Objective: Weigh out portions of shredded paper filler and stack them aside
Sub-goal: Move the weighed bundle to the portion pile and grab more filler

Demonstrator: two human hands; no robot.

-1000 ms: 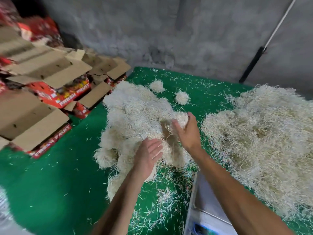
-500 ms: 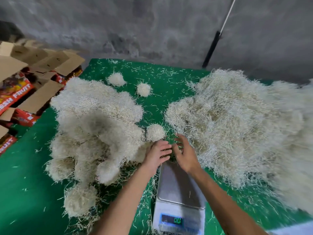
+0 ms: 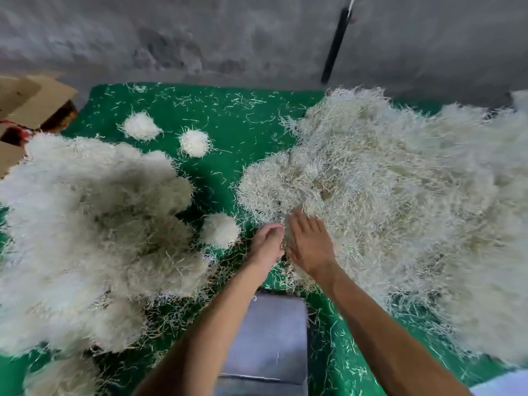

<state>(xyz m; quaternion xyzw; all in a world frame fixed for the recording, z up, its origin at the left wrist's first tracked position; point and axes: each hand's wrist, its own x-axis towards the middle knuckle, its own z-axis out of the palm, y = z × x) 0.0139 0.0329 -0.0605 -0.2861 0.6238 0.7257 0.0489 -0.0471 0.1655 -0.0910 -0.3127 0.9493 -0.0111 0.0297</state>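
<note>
A big loose heap of shredded paper filler (image 3: 400,201) covers the right of the green mat. My right hand (image 3: 310,244) lies flat on its near-left edge, fingers straight. My left hand (image 3: 267,244) is right beside it at the heap's edge, fingers bent toward a tuft between the hands; blur hides its grip. The scale's grey platform (image 3: 271,335) sits bare under my forearms. Balled portions are stacked in a pile (image 3: 94,230) on the left, with one ball (image 3: 221,230) beside it.
Two more balls (image 3: 140,126) (image 3: 195,142) lie apart at the back of the green mat (image 3: 234,121). Cardboard boxes (image 3: 34,101) stand at the far left. A black-handled pole (image 3: 334,47) leans on the grey wall. Stray strands litter the mat.
Both hands left the portion pile, passed over the scale and reached forward and right into the loose heap. The view swung right with them.
</note>
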